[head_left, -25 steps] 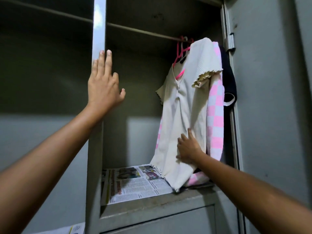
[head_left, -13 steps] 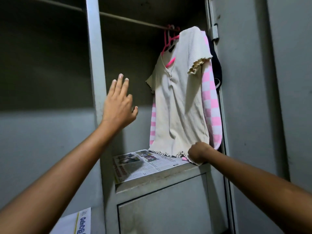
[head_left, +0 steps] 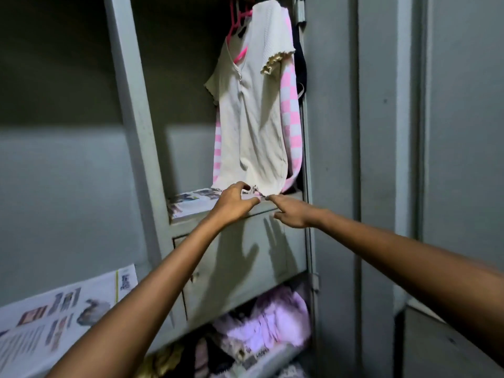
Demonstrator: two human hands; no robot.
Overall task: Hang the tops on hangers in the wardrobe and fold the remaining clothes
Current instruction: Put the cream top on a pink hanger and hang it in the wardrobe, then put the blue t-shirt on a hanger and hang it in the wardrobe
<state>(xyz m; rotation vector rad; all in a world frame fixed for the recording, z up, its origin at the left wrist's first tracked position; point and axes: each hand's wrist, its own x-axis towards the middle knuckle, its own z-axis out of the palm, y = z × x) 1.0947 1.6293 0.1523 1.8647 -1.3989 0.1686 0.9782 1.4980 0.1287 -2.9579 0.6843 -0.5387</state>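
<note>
Two hands: both reach up to the lower hem of one hanging top, close together at the shelf edge.
Loose newspaper (head_left: 62,320): lies at 8 o'clock in the view, printed pages blurred.
Wardrobe (head_left: 136,110): grey metal; its upright post runs from 11 o'clock down toward the middle.
Shelf newspaper (head_left: 191,204): spread on the shelf under the hanging clothes, at 9 o'clock of the hands.
Left hand (head_left: 234,204): fingers bent and spread at the hem, at 7 o'clock of the cream top; whether they pinch the cloth I cannot tell.
Cream top (head_left: 253,118): ribbed, short frilled sleeves, hanging on a pink hanger (head_left: 241,54) at 12 o'clock in the view; its hem reaches the shelf edge.
Right hand (head_left: 293,214): at 3 o'clock of the left hand, forefinger stretched to the hem, the other fingers loose; no grasp is plain.
Checked top (head_left: 290,105): pink and white, hanging just behind the cream top, showing at 3 o'clock of it.
Dark garment (head_left: 300,64): hangs at the far right, against the door frame.
Lilac clothes (head_left: 270,323): bundled in the lower compartment, at 6 o'clock.
</note>
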